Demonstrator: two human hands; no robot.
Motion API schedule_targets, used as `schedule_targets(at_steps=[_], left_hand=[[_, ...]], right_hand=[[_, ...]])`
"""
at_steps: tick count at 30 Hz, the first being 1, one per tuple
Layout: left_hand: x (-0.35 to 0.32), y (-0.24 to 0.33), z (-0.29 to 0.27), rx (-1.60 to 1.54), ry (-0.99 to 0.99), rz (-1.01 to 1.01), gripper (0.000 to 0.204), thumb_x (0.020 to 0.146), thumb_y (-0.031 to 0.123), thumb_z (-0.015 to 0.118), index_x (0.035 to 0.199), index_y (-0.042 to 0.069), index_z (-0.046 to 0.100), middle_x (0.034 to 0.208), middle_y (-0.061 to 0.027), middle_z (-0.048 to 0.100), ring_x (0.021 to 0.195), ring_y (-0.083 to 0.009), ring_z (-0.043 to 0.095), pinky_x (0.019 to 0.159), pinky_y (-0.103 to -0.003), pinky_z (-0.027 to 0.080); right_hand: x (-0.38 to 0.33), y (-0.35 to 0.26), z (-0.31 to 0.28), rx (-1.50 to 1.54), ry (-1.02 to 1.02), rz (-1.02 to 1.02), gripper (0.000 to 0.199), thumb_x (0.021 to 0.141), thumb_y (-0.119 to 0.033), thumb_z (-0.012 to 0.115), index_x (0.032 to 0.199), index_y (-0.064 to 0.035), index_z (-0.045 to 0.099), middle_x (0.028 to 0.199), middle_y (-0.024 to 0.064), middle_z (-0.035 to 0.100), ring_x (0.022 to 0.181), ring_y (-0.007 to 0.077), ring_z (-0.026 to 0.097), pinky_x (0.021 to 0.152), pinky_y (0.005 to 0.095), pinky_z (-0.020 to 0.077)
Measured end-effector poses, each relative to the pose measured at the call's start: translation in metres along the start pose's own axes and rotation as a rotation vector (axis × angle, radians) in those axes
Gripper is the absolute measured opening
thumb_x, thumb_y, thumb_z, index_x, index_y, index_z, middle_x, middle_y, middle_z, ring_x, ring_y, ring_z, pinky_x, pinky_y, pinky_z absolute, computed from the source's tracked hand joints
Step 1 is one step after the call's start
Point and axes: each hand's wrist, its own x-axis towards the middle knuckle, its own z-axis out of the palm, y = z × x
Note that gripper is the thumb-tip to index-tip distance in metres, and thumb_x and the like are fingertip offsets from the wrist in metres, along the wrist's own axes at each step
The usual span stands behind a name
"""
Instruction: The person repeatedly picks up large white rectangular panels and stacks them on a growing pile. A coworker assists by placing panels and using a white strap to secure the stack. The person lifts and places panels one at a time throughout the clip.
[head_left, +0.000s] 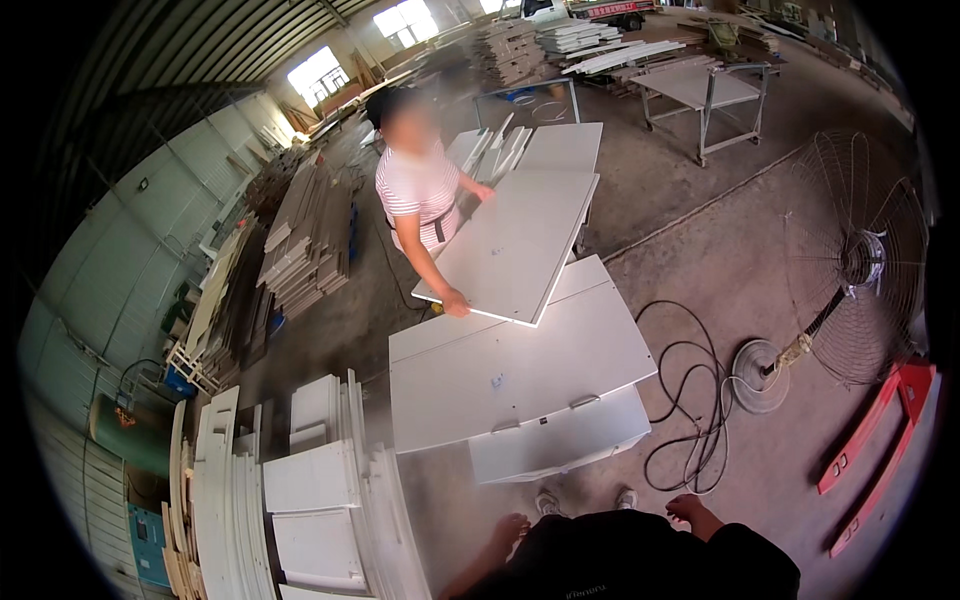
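Observation:
My left hand [511,528] hangs low at my side, loosely open with nothing in it. On the other side, my right hand [688,508] is also empty, its fingers slightly bent and apart. Neither hand touches anything. In front of me lies a large pale panel [440,385] with small blue marks, on top of a white cabinet [560,450] with two handles along its near edge. Across from me, a co-worker in a striped shirt [420,200] holds another white panel [515,240] with both hands, tilted above the first one.
Stacked white boards [312,490] stand at my left. A black hose [690,400] coils on the floor to the right, beside a caged floor fan [855,260] and a red pallet jack's forks [875,440]. Farther back are a metal-framed table [700,90] and brown board piles [310,230].

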Motion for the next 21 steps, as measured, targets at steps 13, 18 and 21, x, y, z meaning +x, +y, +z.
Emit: schedule_targets(at_steps=[13,18,21], left_hand=[[-0.017,-0.033,0.006,0.282,0.047,0.151,0.014,0.076,0.021,0.059,0.074,0.007,0.061,0.075,-0.0136,0.061,0.069,-0.031,0.059,0.058,-0.041,0.047],[0.008,-0.086,0.01,-0.731,-0.094,-0.34,0.01,0.078,0.014,0.059,0.082,0.005,0.058,0.074,-0.0107,0.059,0.067,-0.0226,0.059,0.053,-0.033,0.046],[0.001,-0.106,0.008,-0.256,-0.015,-0.165,0.018,0.08,0.016,0.059,0.091,0.003,0.057,0.076,-0.011,0.061,0.066,-0.0212,0.06,0.052,-0.032,0.047]], right_hand=[[-0.004,-0.018,-0.01,0.061,0.055,-0.193,0.027,0.081,-0.024,0.059,0.097,-0.0025,0.065,0.077,0.0062,0.066,0.058,0.0144,0.061,0.051,0.0288,0.0511],[-0.012,-0.029,-0.008,-0.02,0.124,-0.17,0.028,0.08,-0.027,0.062,0.094,-0.0032,0.067,0.078,0.0068,0.067,0.058,0.0147,0.061,0.054,0.0272,0.0518],[-0.04,-0.056,0.014,-0.022,0.155,-0.237,0.026,0.079,-0.026,0.062,0.091,-0.0041,0.066,0.077,0.0063,0.067,0.059,0.0145,0.062,0.054,0.0278,0.0505]])
